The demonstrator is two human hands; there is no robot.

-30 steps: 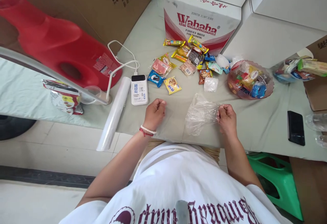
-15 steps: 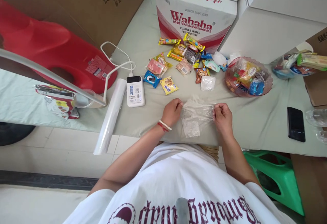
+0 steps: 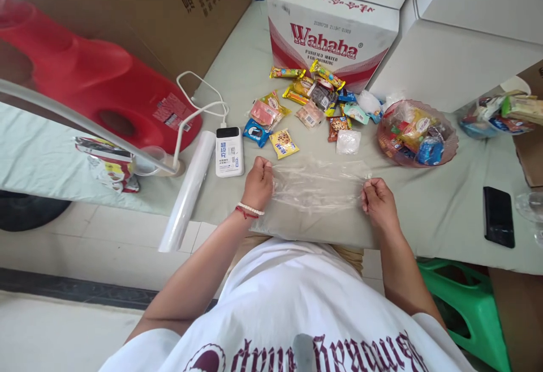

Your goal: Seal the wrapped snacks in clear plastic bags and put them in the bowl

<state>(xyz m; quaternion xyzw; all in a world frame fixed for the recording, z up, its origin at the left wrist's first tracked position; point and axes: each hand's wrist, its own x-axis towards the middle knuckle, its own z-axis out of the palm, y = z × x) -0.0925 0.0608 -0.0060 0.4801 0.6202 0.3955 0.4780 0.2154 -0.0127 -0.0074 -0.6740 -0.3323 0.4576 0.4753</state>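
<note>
A sheet of clear plastic film (image 3: 318, 186) is stretched sideways between my two hands, low over the table's front part. My left hand (image 3: 258, 182), with a white and a red bracelet at the wrist, pinches its left end. The right end is gripped by my right hand (image 3: 379, 199), fingers curled and pressed together. Just beyond the film lie a folded whitish clear packet (image 3: 348, 142) and a yellow cookie packet (image 3: 284, 143). A blue snack packet (image 3: 255, 132) is beyond my left hand. Whether the film is a single layer or a bag, I cannot tell.
Several wrapped snacks (image 3: 316, 92) are heaped before a Wahaba-style water carton (image 3: 331, 38). A pink bowl (image 3: 382, 143) holds more snacks. To the left are a power bank (image 3: 229, 154), a plastic roll (image 3: 186, 191) and a red jug (image 3: 127, 100). A black phone (image 3: 498, 216) lies right.
My hands have moved apart, the left one farther to the left. The film, bunched and hanging with a folded part before, is now drawn out wide and taut between them.
</note>
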